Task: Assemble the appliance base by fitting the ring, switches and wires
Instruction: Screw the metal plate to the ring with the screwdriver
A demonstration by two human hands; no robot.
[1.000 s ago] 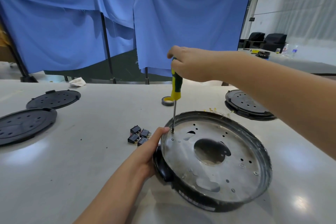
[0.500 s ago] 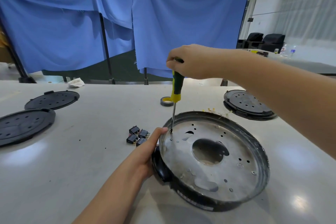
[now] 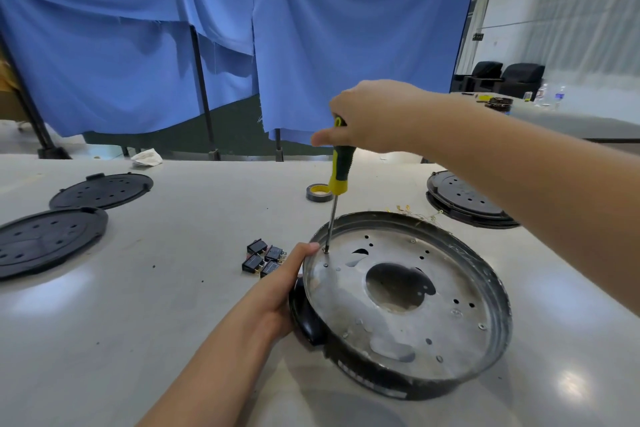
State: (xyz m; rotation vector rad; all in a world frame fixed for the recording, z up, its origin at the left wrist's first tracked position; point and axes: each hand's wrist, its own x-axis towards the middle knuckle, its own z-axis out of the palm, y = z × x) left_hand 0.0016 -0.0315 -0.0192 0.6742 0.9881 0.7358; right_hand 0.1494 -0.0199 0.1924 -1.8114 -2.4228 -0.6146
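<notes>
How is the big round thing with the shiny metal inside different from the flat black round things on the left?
The appliance base has a raised dark rim around a shiny metal plate with one big middle hole; the black covers lie flat, matte black, with only small holes. The left hand steadies the base while the right hand holds a screwdriver to it; the covers lie untouched. Both are round and rest on the table.
</notes>
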